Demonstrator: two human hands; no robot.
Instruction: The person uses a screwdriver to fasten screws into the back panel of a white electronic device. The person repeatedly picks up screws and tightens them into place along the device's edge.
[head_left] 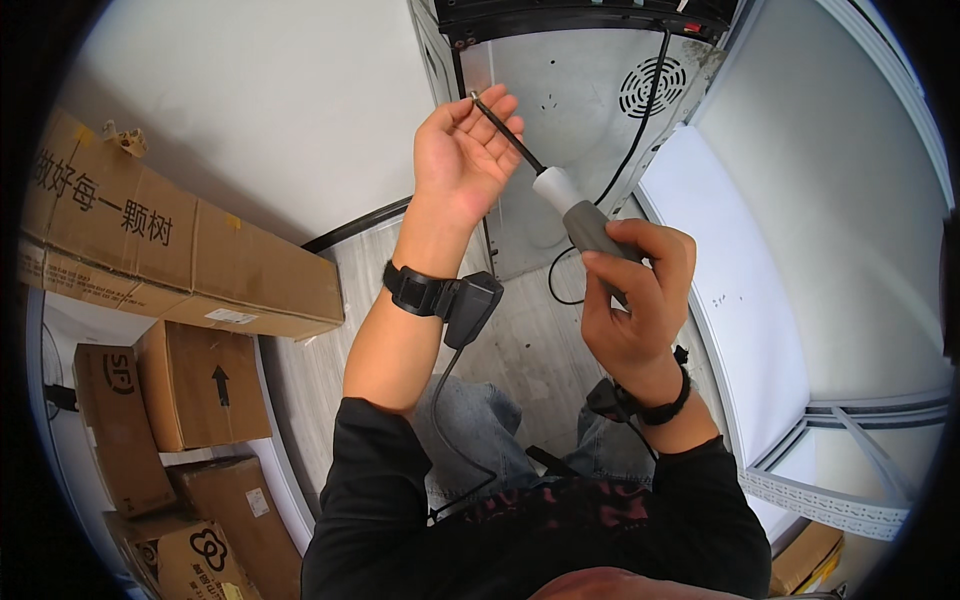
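Note:
My right hand (645,290) is wrapped round the grey handle of a screwdriver (588,226), thumb and forefinger along its upper part. Its dark shaft slants up and left across the fingers of my left hand (462,150). That hand is turned palm up, thumb and forefinger meeting at the shaft's tip, the other fingers loosely curled. Between them is a small shiny metal piece, seemingly a screw (475,95), touching the tip. Beyond my hands stands a grey metal panel (560,120) with a round vent grille, below a black machine (590,14).
A black cable (652,105) hangs down the panel and loops near the floor. Cardboard boxes (205,385) stack up at the left, with a long carton (200,245) above them. A white board (725,250) leans at the right, beside a metal frame (850,480). Wired black wrist devices (470,310) sit on both my forearms.

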